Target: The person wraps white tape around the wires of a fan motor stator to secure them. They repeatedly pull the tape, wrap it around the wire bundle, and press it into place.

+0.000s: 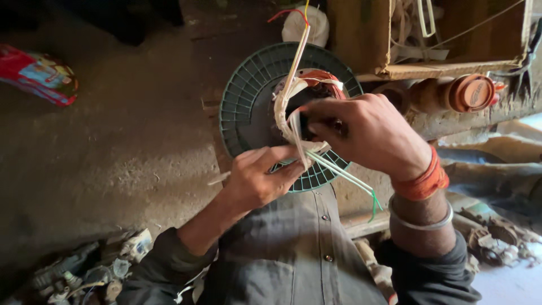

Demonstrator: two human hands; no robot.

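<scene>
Left hand [257, 181] pinches white tie cords [291, 121]; right hand [364, 133] grips the copper-wound coil [319, 79] in a green ribbed plastic disc [245, 101]. Slack could loosen the lacing.

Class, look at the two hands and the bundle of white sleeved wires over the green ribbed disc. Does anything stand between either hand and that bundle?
Nothing visible does. The left hand already pinches the wire bundle at its lower end, and the right hand grips it beside the coil above the green disc. Both hands touch the wires directly.
</scene>
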